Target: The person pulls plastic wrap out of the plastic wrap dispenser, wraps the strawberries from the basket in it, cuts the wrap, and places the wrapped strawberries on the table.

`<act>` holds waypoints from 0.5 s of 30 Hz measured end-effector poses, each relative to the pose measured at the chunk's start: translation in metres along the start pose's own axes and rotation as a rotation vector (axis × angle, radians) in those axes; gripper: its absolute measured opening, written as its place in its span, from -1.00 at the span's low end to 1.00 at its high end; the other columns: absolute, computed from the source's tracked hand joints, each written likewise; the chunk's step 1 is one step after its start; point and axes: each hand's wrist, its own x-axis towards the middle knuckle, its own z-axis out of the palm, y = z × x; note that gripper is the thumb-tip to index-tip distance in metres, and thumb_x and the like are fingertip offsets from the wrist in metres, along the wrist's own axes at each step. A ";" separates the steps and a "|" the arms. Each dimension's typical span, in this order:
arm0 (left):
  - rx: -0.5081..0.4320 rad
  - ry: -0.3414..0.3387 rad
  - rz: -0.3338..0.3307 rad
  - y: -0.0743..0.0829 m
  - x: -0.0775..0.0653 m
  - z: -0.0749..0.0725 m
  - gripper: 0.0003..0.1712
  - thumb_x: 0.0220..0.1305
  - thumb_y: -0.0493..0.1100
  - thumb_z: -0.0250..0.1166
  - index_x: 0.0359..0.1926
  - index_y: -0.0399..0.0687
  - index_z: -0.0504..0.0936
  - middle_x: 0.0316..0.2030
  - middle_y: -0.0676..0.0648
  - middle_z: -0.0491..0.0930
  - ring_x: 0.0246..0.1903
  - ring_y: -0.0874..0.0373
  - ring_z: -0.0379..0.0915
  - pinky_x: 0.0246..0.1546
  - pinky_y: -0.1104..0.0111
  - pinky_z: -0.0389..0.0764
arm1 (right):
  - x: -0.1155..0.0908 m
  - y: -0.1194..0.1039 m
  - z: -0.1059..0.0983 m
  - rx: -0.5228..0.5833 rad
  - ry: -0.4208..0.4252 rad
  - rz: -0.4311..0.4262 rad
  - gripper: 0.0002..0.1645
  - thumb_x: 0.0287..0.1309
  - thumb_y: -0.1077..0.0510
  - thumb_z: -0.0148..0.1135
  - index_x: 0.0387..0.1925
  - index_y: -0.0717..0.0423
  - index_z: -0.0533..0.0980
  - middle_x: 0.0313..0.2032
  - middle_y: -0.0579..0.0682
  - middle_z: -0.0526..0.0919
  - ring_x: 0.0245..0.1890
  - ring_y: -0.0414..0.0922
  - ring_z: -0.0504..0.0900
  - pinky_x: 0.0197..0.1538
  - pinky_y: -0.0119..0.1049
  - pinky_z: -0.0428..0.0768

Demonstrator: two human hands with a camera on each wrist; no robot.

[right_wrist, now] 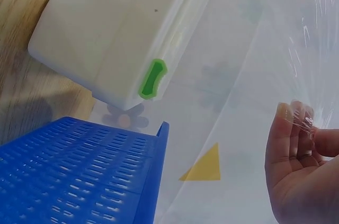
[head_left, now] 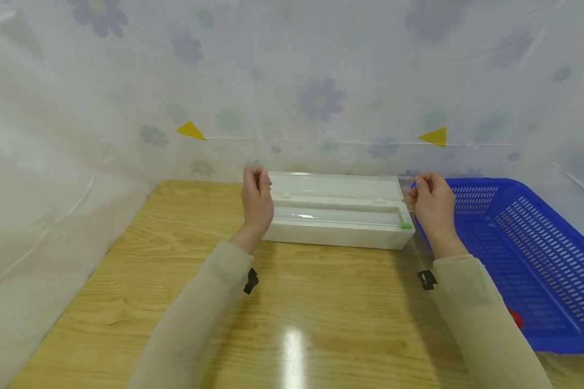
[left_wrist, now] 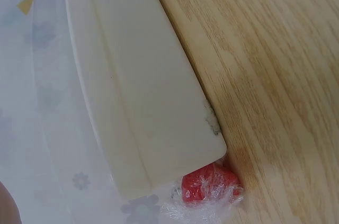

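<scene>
A white cling film dispenser [head_left: 338, 235] lies with its lid [head_left: 338, 186] raised at the back of the table. Its green slide cutter [head_left: 406, 225] sits at the right end. Above that end, my right hand [head_left: 434, 202] pinches gathered, clear cling film [right_wrist: 310, 70] between thumb and fingers; the film stretches away in creases. My left hand [head_left: 258, 197] is raised at the dispenser's left end, fingers curled in as if on the film's other side, though the film there hardly shows. Beside the dispenser's left end, a red thing wrapped in film [left_wrist: 209, 184] appears in the left wrist view.
At the right stands a blue perforated basket [head_left: 525, 202], its near-left rim by my right forearm. A red object [head_left: 516, 317] lies in it, partly behind my sleeve. A flowered plastic sheet [head_left: 292, 70] with yellow triangles hangs behind the wooden table [head_left: 321, 302].
</scene>
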 end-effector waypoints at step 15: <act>-0.047 -0.012 0.037 0.035 -0.013 -0.010 -0.89 0.41 -0.38 -0.15 -0.26 -0.37 0.27 -0.44 0.05 0.26 -0.38 0.19 0.23 -0.33 0.52 0.29 | -0.012 -0.008 -0.010 0.037 0.023 0.013 -0.83 0.41 0.11 -0.18 -0.23 0.05 0.35 -0.56 -0.25 0.41 -0.57 -0.38 0.46 -0.47 -0.59 0.52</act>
